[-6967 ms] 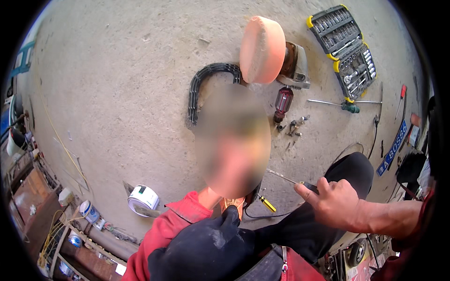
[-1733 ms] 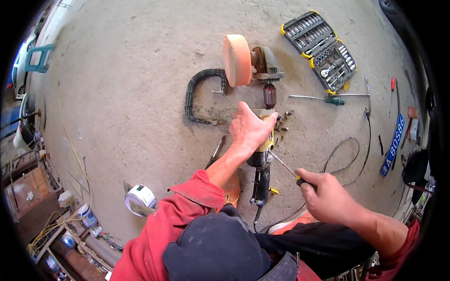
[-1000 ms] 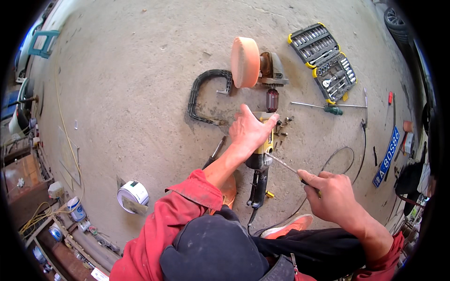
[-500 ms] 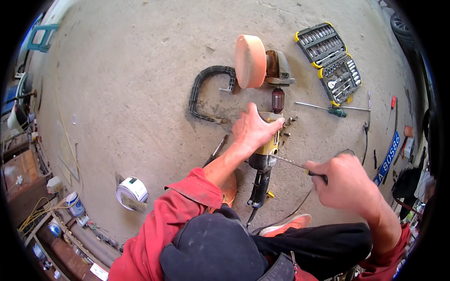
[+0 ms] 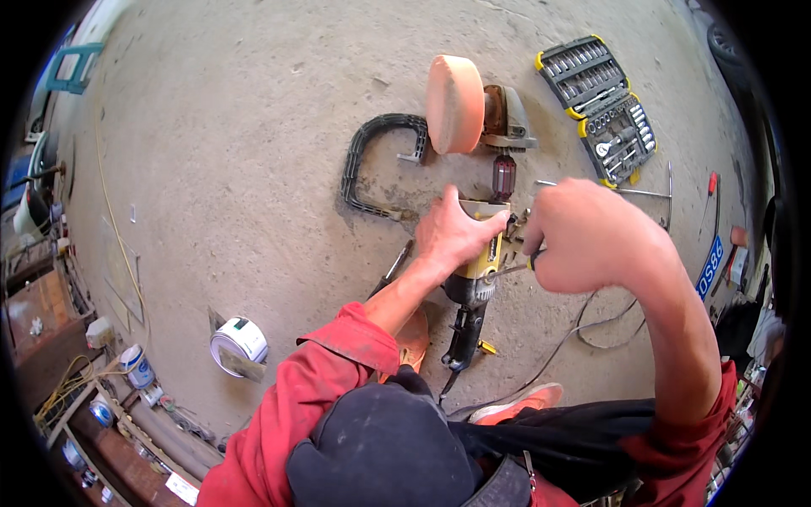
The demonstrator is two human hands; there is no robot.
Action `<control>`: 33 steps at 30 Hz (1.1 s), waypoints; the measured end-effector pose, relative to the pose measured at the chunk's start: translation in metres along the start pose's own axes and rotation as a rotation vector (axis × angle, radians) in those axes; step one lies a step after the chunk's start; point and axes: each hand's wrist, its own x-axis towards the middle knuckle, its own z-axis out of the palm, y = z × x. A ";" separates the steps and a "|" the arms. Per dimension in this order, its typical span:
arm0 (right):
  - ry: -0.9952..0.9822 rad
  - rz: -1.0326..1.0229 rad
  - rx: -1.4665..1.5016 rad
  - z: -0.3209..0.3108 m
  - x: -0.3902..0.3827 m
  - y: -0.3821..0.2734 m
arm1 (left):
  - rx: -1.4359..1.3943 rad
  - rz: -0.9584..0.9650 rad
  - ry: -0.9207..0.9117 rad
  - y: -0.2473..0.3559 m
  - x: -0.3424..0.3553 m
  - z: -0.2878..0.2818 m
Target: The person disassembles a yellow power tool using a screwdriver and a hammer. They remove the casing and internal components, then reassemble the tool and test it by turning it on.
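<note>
Low in front of me, a power polisher lies partly taken apart on the concrete floor. My left hand [image 5: 456, 235] is closed around its yellow motor housing [image 5: 493, 249], thumb across the top. My right hand [image 5: 591, 237] grips a screwdriver [image 5: 508, 271], its shaft pointing left at the housing's lower side; whether the tip sits in a screw, I cannot tell. Beyond the housing are a dark red motor armature [image 5: 503, 176] and the metal gear head [image 5: 510, 118] with an orange foam pad [image 5: 456, 104]. Small screws [image 5: 511, 255] lie between my hands.
A black looped handle [image 5: 348, 173] lies left of the polisher. An open socket set [image 5: 627, 139] and a T-shaped wrench [image 5: 670, 193] are at far right. A white tin [image 5: 245, 345] stands left; a cord [image 5: 583, 314] curls on the right.
My right hand has moved up and left, its elbow raised, bringing the screwdriver handle closer to the housing. My left hand keeps its hold. The right hand now covers the green-handled screwdriver on the floor.
</note>
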 end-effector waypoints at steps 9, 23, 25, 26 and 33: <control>-0.038 0.057 0.032 -0.011 0.020 -0.010 | -0.040 0.045 0.012 0.001 -0.007 -0.006; 0.169 -0.076 0.300 0.001 0.005 -0.018 | -0.437 0.279 0.179 -0.061 -0.018 0.022; 0.183 -0.075 0.288 0.010 0.010 -0.018 | -0.408 0.293 0.192 -0.055 -0.037 0.010; 0.200 -0.088 0.304 0.013 0.011 -0.019 | -0.475 0.262 0.151 -0.063 -0.037 0.011; 0.395 -0.204 0.306 0.031 0.010 -0.014 | -0.567 0.577 0.276 -0.096 -0.062 0.029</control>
